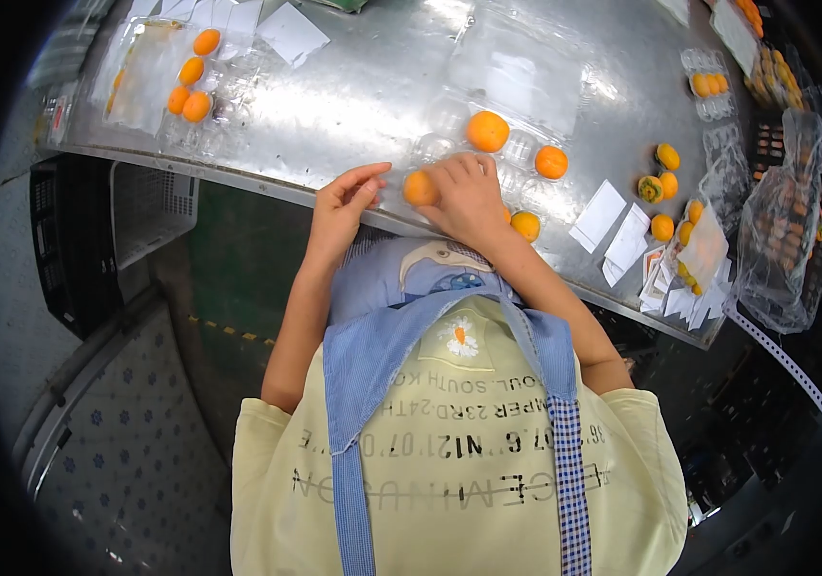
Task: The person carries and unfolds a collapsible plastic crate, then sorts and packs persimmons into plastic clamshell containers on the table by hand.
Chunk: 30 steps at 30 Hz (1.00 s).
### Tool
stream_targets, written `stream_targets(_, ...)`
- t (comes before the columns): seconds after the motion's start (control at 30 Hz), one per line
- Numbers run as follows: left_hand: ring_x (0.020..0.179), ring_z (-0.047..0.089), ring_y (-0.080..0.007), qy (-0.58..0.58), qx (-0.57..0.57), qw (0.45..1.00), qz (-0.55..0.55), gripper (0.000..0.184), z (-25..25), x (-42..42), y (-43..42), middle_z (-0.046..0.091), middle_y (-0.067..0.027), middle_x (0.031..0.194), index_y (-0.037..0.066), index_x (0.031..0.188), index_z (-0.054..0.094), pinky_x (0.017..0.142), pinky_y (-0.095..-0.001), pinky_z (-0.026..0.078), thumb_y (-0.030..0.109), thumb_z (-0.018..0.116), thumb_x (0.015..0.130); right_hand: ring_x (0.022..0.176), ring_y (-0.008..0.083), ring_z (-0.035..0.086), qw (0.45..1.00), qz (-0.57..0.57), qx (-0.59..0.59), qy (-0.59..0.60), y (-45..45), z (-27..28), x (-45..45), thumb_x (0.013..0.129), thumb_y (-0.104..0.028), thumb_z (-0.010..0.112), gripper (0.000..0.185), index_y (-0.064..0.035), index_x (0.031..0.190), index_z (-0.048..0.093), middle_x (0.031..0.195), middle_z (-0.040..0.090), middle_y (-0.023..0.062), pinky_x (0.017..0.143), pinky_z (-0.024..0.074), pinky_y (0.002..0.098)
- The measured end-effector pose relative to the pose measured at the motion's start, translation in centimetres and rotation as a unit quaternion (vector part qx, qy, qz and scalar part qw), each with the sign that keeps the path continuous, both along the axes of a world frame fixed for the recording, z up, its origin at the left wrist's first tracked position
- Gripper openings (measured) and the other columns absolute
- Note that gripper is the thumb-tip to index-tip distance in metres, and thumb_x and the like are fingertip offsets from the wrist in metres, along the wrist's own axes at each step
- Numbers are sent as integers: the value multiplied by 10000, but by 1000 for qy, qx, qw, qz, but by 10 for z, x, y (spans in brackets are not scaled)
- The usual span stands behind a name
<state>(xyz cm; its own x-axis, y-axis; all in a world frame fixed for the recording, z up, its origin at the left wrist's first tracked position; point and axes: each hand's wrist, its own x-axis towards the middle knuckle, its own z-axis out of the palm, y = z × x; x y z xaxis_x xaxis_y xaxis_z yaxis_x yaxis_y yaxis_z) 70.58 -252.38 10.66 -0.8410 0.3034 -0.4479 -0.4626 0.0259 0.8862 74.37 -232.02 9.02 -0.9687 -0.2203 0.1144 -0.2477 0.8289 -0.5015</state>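
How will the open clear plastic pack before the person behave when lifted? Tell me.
The pack is probably light and rather floppy: its walls look thin and see-through. It may sag unevenly, with orange fruits in only some cups. Being round and uncovered, they could roll out if it tips.

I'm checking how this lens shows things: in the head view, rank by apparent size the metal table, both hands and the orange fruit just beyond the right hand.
1. Metal table
2. Left hand and right hand: too alike to rank
3. Orange fruit

Pale-yellow printed shirt (469, 451), blue apron (363, 384)
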Motion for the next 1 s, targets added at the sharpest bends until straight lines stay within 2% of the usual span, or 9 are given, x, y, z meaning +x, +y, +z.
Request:
stream_targets(0.07, 794, 540, -63, -4, -18, 1000, -18, 260, -5, 1, 0, 630, -31, 989, 55, 1146, 630, 738, -211, 446, 142, 582, 906, 978, 264, 519, 1000, 0, -23, 11, 2, -1, 0, 617, -263, 780, 493, -89, 1043, 604, 976, 594, 84, 869, 355, 396)
stream_targets(0.17, 793, 546, -67, 1, -45, 999, -19, 282, -4, 3, 6, 629, -37, 999, 67, 1185, 603, 731, -210, 451, 181, 549, 933, 960, 238, 549, 991, -17, -130, 6, 10, 12, -2, 657, -218, 774, 492, -73, 1094, 601, 1011, 606, 75, 865, 390, 382)
stream_targets(0.27, 804, 562, -82, -15, 5, 999, -34, 313, 3, 3, 11, 612, -60, 1059, 60, 1215, 572, 733, -224, 465, 220, 515, 953, 936, 219, 556, 919, -91, -356, -144, 13, 23, 4, 672, -211, 783, 549, -70, 1162, 582, 1035, 588, 80, 811, 448, 342)
stream_targets(0.37, 843, 589, -105, -66, 74, 994, -46, 360, 26, 1, 21, 574, -97, 1156, 39, 1258, 521, 732, -246, 482, 246, 486, 965, 966, 187, 549, 859, -98, -471, -174, 17, 29, 9, 697, -190, 779, 586, -76, 1227, 555, 1111, 581, 84, 803, 467, 299)
stream_targets(0.47, 903, 605, -126, -125, 156, 979, -46, 397, 42, -2, 30, 575, -111, 1133, 38, 1262, 503, 764, -262, 505, 196, 592, 908, 997, 193, 542, 857, -95, -475, -176, 20, 40, 10, 695, -165, 773, 587, -83, 1232, 551, 1166, 571, 90, 821, 465, 300)
stream_targets(0.57, 986, 608, -167, -59, 141, 985, -75, 456, 51, 0, 41, 530, -135, 1188, 22, 1270, 482, 813, -281, 506, 136, 646, 861, 1013, 197, 535, 908, -53, -400, -113, 22, 46, 9, 692, -144, 768, 585, -84, 1232, 550, 1186, 567, 84, 833, 465, 297)
stream_targets(0.77, 1083, 563, -220, -49, 151, 985, -63, 530, 55, 2, 41, 498, -141, 1268, 15, 1285, 469, 906, -312, 476, 85, 686, 807, 1079, 214, 529, 906, -57, -406, -109, 20, 53, 10, 693, -92, 760, 577, -79, 1228, 544, 1217, 561, 78, 853, 466, 305)
stream_targets(1.0, 1126, 534, -225, -61, 171, 981, -69, 562, 54, 1, 38, 472, -139, 1297, 25, 1290, 470, 943, -326, 450, 65, 704, 780, 1116, 223, 528, 911, -49, -400, -91, 18, 52, 11, 692, -43, 749, 567, -80, 1219, 545, 1252, 550, 76, 837, 482, 306)
